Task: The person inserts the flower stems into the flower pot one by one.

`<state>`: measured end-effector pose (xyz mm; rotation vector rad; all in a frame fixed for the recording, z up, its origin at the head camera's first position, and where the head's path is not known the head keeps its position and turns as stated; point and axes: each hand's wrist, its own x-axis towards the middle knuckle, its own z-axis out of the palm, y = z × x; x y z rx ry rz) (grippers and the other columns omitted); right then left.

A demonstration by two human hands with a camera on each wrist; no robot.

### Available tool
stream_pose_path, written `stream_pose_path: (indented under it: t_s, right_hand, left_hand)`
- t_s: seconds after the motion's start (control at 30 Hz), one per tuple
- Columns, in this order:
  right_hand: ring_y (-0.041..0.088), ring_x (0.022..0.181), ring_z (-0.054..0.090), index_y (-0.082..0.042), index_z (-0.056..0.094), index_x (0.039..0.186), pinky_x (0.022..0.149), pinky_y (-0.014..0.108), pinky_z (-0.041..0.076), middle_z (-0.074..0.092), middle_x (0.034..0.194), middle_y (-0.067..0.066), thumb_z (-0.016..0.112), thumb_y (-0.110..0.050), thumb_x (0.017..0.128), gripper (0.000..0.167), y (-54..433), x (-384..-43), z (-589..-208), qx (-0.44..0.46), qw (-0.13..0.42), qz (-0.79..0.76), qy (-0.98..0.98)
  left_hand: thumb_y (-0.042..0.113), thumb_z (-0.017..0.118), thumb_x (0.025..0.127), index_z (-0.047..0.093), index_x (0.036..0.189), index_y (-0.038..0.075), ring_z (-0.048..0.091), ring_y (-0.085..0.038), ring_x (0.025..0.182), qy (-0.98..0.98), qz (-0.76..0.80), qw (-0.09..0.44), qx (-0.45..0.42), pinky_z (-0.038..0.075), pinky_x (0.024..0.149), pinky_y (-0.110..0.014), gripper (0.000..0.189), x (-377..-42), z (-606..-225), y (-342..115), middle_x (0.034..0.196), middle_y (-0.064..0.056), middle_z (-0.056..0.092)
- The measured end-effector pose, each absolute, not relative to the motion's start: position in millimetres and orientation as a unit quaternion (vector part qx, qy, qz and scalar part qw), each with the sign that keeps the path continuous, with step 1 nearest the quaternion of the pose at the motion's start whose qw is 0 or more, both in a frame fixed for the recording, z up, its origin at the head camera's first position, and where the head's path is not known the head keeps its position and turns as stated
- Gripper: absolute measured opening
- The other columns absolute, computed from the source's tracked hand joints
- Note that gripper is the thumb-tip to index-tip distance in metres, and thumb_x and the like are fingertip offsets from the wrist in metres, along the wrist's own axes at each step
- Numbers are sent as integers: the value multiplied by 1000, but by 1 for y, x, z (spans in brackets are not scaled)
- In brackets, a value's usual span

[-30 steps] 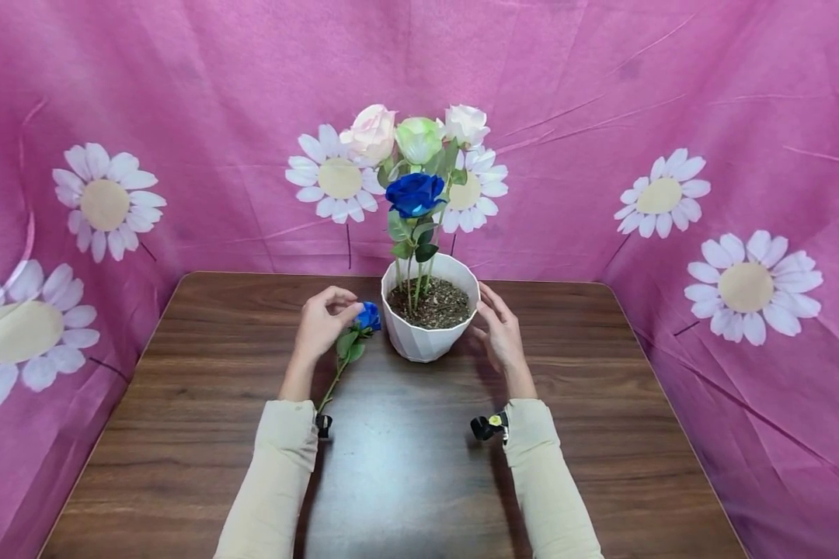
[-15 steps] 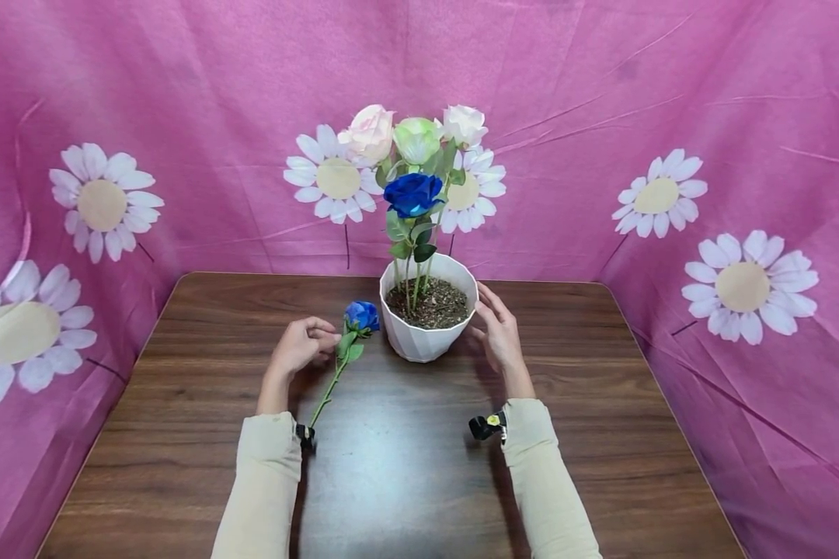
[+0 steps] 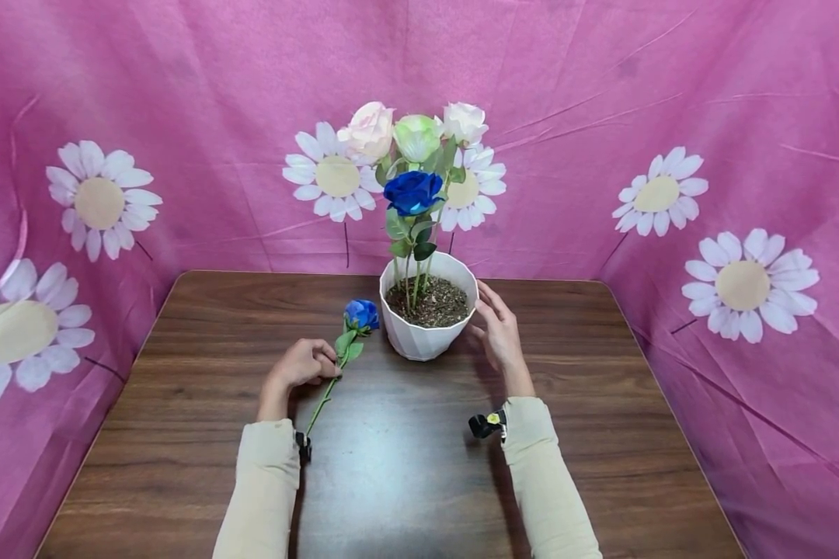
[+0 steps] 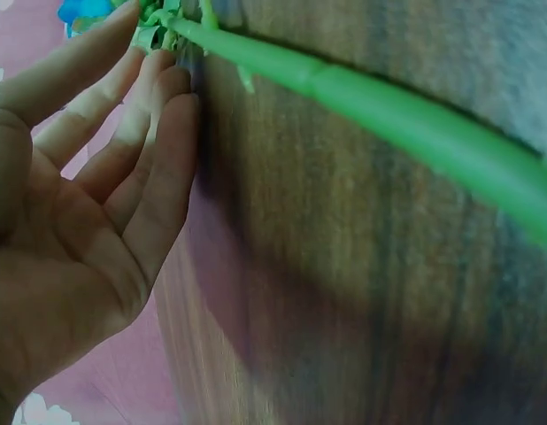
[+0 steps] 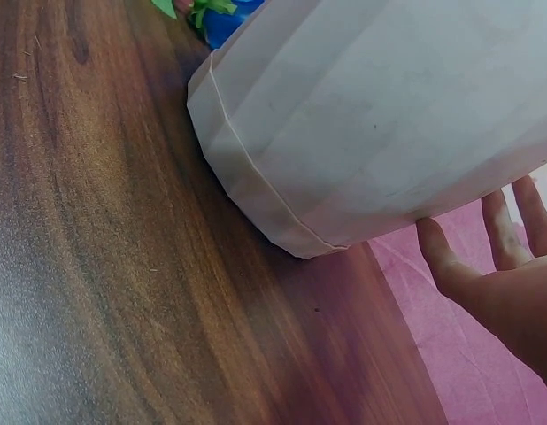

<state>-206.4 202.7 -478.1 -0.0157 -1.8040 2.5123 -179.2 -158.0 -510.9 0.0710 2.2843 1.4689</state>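
Note:
A blue rose [image 3: 361,314] with a green stem lies on the table to the left of a white faceted pot [image 3: 425,341]. My left hand [image 3: 302,365] is beside it, fingertips at the stem [image 3: 325,388] just below the leaves. In the left wrist view the fingers [image 4: 172,159] are gently bent, with the thumb apart from them and the green stem [image 4: 389,111] running past the fingertips. My right hand [image 3: 499,330] rests its fingertips against the pot's right side; the right wrist view shows them touching the pot wall [image 5: 371,115].
Soil [image 3: 435,303] fills the pot, where an upright blue rose [image 3: 414,192], a pink rose [image 3: 368,132], a green rose [image 3: 417,138] and a white rose [image 3: 464,123] stand. Pink cloth [image 3: 566,78] with printed daisies surrounds the wooden table [image 3: 391,489].
My left hand has drawn back from the lying rose's bloom, toward me and to the left, down along its stem. The bloom has shifted slightly left. My right hand stays at the pot.

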Motion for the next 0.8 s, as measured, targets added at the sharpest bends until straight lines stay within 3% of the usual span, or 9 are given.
stream_pose_path:
  t_s: [0.4,0.53,0.8]
  right_hand:
    - [28,134,45,-1,42,152,107,68,36,42,153,18,51,-7,104,49,203,-207,-479,-2,22,804,-594]
    - [28,134,45,-1,41,152,107,68,36,42,153,18,50,-6,104,49,203,-207,-479,-3,20,806,-592]
    - [25,131,47,-1,42,152,106,68,36,43,152,18,50,-6,104,49,203,-206,-478,-4,22,806,-591]
  left_hand:
    - [-5,76,78,74,97,-6,60,-12,60,867,463,177,40,52,51,-26,19,-181,-515,-150,79,-10,73]
    - [-4,74,80,74,101,-5,62,-13,63,874,454,172,26,55,54,-27,22,-182,-516,-151,84,-10,74]
    - [-9,62,89,68,112,-14,70,-22,78,837,512,192,22,62,67,-37,25,-180,-516,-155,94,-20,73]
